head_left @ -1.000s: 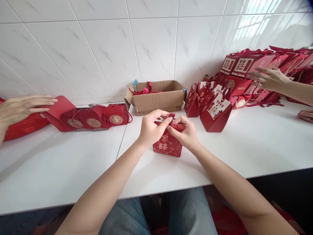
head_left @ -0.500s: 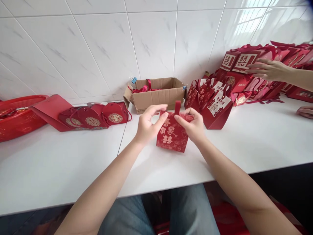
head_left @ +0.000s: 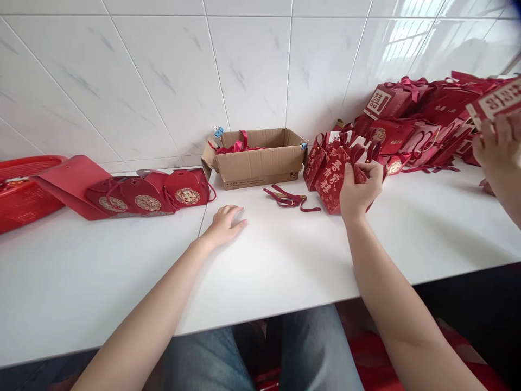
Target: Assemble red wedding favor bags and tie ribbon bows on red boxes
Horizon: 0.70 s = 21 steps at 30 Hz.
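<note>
My right hand [head_left: 361,187] is closed on the upper part of a red gift box [head_left: 331,182] with pale lettering, which stands among other red boxes with strap handles right of the cardboard box. My left hand [head_left: 226,224] rests on the white table, fingers apart, holding nothing. Between my hands, farther back, a small heap of dark red straps [head_left: 290,199] lies on the table.
The cardboard box [head_left: 260,168] with red ribbons stands against the tiled wall. Red boxes [head_left: 150,195] and a red basket [head_left: 28,195] are at left. Many red boxes [head_left: 431,108] are piled at right, where another person's hand [head_left: 499,141] holds a box.
The lettered box and my right hand have moved right to the group of boxes. My left hand has let go and moved left. The straps are now uncovered. The other person has lifted a box.
</note>
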Motion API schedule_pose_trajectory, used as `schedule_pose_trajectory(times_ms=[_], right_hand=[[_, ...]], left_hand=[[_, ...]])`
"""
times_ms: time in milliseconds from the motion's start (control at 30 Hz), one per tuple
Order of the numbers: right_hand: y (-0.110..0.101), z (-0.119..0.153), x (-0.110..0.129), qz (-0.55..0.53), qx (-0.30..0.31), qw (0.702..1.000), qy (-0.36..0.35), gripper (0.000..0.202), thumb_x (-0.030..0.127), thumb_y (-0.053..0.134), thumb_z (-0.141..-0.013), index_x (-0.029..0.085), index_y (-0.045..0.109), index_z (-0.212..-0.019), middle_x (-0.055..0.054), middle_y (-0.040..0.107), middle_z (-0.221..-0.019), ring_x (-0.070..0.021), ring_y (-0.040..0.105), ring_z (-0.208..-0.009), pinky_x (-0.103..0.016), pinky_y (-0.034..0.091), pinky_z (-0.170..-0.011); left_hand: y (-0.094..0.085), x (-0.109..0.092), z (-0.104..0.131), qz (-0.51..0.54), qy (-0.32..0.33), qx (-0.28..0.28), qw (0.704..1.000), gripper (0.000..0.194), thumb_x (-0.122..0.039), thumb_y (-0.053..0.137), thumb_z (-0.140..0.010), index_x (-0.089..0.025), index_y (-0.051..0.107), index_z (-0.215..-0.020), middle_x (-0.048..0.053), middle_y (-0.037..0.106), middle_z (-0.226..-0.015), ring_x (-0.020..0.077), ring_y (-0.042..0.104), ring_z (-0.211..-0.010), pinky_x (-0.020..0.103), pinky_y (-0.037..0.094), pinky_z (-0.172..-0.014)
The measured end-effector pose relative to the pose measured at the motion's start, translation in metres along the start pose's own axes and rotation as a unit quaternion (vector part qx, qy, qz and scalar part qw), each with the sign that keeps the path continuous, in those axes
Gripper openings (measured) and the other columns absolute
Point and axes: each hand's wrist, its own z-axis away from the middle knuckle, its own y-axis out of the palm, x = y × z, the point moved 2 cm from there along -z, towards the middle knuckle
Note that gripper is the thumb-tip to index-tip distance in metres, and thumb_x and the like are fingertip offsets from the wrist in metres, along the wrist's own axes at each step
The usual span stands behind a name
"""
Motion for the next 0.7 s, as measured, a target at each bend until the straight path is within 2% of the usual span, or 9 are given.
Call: schedule_pose_trajectory(times_ms=[167, 267, 400, 533, 633, 700], right_hand=[[0.011, 0.006, -0.028, 0.081, 0.055, 0.995, 0.02, 0.013, 0.033, 0.052, -0.085, 0.02, 0.049, -0.086, -0.004, 0.06, -0.088, -0.0171, 0.059, -0.081, -0.036, 0.049, -0.082], [0.016, 0.01, -0.035, 0.086, 0.059, 0.994, -0.015, 0.014, 0.031, 0.049, -0.085, 0.021, 0.047, -0.093, -0.006, 0.059, -0.095, -0.0185, 0.059, -0.09, -0.037, 0.048, -0.086], [0.022, 0.021, -0.045, 0.106, 0.06, 0.991, -0.047, 0.03, 0.027, 0.049, -0.078, 0.019, 0.042, -0.107, -0.011, 0.053, -0.107, -0.0222, 0.054, -0.104, -0.04, 0.046, -0.092], [0.031, 0.035, -0.055, 0.177, 0.1, 0.979, -0.011, 0.054, 0.024, 0.053, -0.07, 0.013, 0.036, -0.12, -0.018, 0.046, -0.121, -0.029, 0.043, -0.119, -0.047, 0.036, -0.103], [0.037, 0.042, -0.058, 0.218, 0.164, 0.961, 0.034, 0.063, 0.03, 0.049, -0.078, 0.009, 0.029, -0.133, -0.022, 0.04, -0.131, -0.031, 0.039, -0.125, -0.047, 0.032, -0.106], [0.043, 0.045, -0.062, 0.243, 0.229, 0.939, 0.086, 0.074, 0.038, 0.05, -0.082, 0.007, 0.02, -0.142, -0.025, 0.039, -0.134, -0.0339, 0.039, -0.125, -0.048, 0.033, -0.104]], left_hand=[[0.001, -0.003, 0.0, -0.032, 0.007, 0.006, 0.999, 0.048, -0.048, 0.045, -0.086, -0.02, 0.052, -0.124, 0.01, 0.047, -0.132, 0.0275, 0.038, -0.128, 0.046, 0.028, -0.111], [0.002, -0.002, 0.0, -0.029, 0.008, 0.004, 1.0, 0.047, -0.048, 0.045, -0.086, -0.021, 0.052, -0.123, 0.009, 0.047, -0.132, 0.0275, 0.037, -0.129, 0.046, 0.028, -0.111], [0.002, -0.003, 0.001, -0.028, 0.007, 0.006, 1.0, 0.046, -0.048, 0.044, -0.086, -0.022, 0.052, -0.122, 0.009, 0.047, -0.131, 0.0278, 0.037, -0.129, 0.046, 0.028, -0.112], [0.001, -0.004, 0.001, -0.024, 0.006, 0.004, 1.0, 0.044, -0.048, 0.044, -0.086, -0.023, 0.052, -0.121, 0.008, 0.047, -0.131, 0.0282, 0.037, -0.129, 0.047, 0.027, -0.112], [0.002, -0.004, 0.001, -0.017, 0.007, 0.003, 1.0, 0.044, -0.048, 0.044, -0.086, -0.023, 0.053, -0.121, 0.008, 0.047, -0.131, 0.0286, 0.037, -0.129, 0.048, 0.027, -0.112], [0.002, -0.004, 0.002, -0.013, 0.009, 0.001, 1.0, 0.043, -0.048, 0.044, -0.086, -0.024, 0.053, -0.12, 0.008, 0.047, -0.131, 0.0288, 0.037, -0.129, 0.048, 0.028, -0.111]])
